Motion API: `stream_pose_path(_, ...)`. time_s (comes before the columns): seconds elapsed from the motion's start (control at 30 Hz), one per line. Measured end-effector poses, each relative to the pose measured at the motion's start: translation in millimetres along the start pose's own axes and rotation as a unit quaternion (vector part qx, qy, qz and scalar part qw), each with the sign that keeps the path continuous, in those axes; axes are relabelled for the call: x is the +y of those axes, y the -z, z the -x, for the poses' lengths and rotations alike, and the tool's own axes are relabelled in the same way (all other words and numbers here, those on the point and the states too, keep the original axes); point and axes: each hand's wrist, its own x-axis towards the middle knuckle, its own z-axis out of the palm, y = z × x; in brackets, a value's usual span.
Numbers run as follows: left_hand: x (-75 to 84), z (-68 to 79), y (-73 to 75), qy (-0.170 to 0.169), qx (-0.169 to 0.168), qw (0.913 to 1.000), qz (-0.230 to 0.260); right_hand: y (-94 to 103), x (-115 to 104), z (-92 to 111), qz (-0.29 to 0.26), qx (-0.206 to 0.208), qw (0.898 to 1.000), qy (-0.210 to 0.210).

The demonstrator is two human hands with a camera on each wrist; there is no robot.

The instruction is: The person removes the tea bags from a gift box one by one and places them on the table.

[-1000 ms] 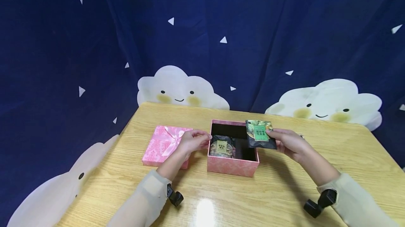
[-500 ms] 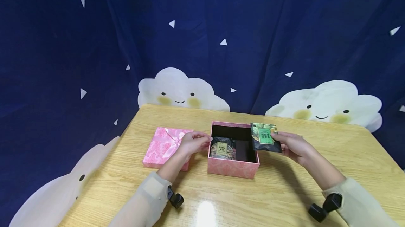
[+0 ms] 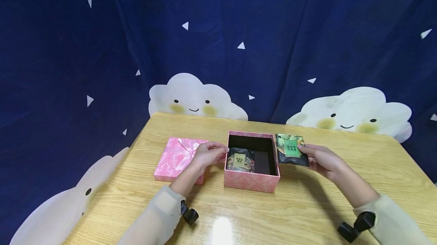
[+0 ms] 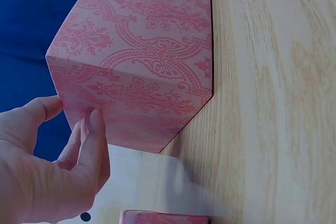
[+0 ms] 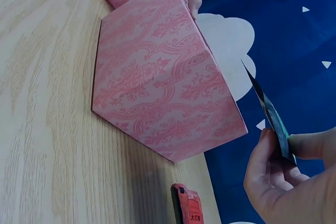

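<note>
My right hand [image 3: 322, 159] pinches a dark green tea packet [image 3: 291, 150], thumb on its printed front, just right of the box and above the table. In the right wrist view the packet [image 5: 270, 114] appears edge-on. The pink patterned gift box [image 3: 250, 182] stands uncovered, its dark inside showing. At its left wall, my left hand [image 3: 209, 153] pinches the rim between thumb and fingers. The left wrist view has those fingers [image 4: 92, 140] against the box's outer side. Inside, on the left, lies another dark packet [image 3: 240, 160] with a yellowish label.
The pink lid [image 3: 177, 157] with a ribbon bow lies left of the box, partly behind my left hand. A small red packet [image 5: 190, 205] sits on the wooden table [image 3: 239, 214] in the right wrist view. Behind the table hangs a dark blue curtain [image 3: 218, 29].
My right hand has moved right with the tea packet, from over the box's right side to just beyond its rim. My left hand keeps its place at the box.
</note>
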Motion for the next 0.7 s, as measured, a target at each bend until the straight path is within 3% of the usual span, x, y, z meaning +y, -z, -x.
stream_pose_path(0.17, -1.4, -4.7, 0.1, 0.012, -0.001, 0.9999, -0.004, 4.2, 2.0, 1.9, 0.001, 0.004, 1.000, -0.006)
stream_pose_path(0.4, -22.1, -27.3, 4.6, 0.014, -0.001, 0.9999, 0.001, 9.3, 7.1, 1.5, -0.007, 0.008, 1.000, -0.007)
stream_pose_path(0.7, -26.2, -29.4, 3.8, 0.013, 0.009, 0.9998, 0.008, 14.3, 13.3, 1.1, -0.008, 0.004, 1.000, -0.004)
